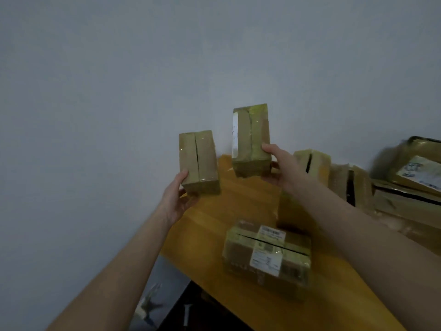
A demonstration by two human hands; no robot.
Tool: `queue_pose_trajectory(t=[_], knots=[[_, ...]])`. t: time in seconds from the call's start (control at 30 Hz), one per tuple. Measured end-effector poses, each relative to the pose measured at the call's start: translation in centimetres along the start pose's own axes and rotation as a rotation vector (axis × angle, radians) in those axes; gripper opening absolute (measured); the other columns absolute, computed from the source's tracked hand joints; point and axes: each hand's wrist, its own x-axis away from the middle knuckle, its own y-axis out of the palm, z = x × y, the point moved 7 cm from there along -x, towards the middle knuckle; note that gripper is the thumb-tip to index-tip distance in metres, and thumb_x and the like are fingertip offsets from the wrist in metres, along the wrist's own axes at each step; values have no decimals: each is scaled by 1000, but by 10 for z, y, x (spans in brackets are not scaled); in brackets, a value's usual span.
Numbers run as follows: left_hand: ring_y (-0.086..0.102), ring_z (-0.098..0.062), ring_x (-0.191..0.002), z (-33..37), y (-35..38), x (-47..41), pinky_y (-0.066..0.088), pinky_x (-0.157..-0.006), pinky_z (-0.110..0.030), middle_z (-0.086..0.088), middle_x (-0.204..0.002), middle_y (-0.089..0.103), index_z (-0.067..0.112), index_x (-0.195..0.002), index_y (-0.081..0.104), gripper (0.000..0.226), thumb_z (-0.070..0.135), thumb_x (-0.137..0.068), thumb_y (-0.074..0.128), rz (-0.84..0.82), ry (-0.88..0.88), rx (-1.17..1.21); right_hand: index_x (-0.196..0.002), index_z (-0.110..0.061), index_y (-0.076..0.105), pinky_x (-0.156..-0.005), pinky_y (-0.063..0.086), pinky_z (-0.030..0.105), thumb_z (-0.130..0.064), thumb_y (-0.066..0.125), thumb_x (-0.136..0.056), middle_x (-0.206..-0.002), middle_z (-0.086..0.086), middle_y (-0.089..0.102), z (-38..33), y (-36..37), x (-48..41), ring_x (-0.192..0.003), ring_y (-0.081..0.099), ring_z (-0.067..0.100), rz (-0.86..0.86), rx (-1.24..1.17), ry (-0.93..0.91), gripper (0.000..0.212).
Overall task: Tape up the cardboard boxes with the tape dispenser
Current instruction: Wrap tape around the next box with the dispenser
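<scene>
Gripping a small box [199, 161], the left hand [176, 199] is holding it aloft while the right hand [281, 166] is clutching a taller box [250, 139] just beside. A labelled box [267, 256] is lying on the bench [214, 223] beneath, more boxes [312, 161] crowding the right.

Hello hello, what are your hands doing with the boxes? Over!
Left hand grips a small box, lifted. Right hand grips a taller box, lifted. Labelled box lies on the table. No tape dispenser in view.

A wooden table [210, 225] carries a labelled, tape-wrapped box [267, 256] near the middle — more cardboard boxes [350, 185] crowd its far right.
</scene>
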Motion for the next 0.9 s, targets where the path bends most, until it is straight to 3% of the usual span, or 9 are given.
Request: queue_pose_trajectory(t=[0.27,0.43,0.53,0.67,0.8,0.9], knots=[[53,-28,-112,23,-35,-107,51,-95,-45,-8,-117,56,18,-126,51,45,44,-90,59,52,-52,-150,-130,-16,49,-86,57,45,-43,73,-81,-127,10,53,35,56,-97,-105,55,26,63,-13,109,60],[56,-26,-107,23,-37,-162,54,-89,-42,-9,-118,58,13,-131,50,52,40,-89,63,76,-52,-224,-131,-14,50,-84,55,42,-39,70,-85,-119,8,58,66,65,-141,-89,56,17,103,4,164,56],[58,-27,-103,24,-31,-198,54,-88,-43,-10,-117,59,11,-134,49,53,38,-90,63,86,-65,-303,-130,-12,48,-76,54,37,-38,70,-86,-105,5,58,84,64,-166,-87,57,16,151,3,203,56],[57,-19,-86,16,-11,-256,55,-72,-34,-6,-108,57,14,-129,46,46,35,-91,62,14,-130,-335,-133,-12,46,-66,52,33,-37,71,-85,-107,5,58,100,61,-207,-90,57,17,209,-43,234,59],[54,-25,-98,-1,8,-330,52,-91,-43,-10,-124,54,14,-135,46,57,40,-88,65,-31,-188,-427,-130,-11,52,-53,49,29,-35,69,-87,-107,6,60,129,61,-253,-86,60,20,309,-124,300,51],[57,-29,-108,-13,26,-379,50,-96,-47,-11,-126,57,11,-136,49,59,45,-90,61,-84,-198,-533,-129,-11,55,-63,54,34,-36,69,-87,-118,10,61,151,58,-287,-100,61,26,384,-164,337,51]])
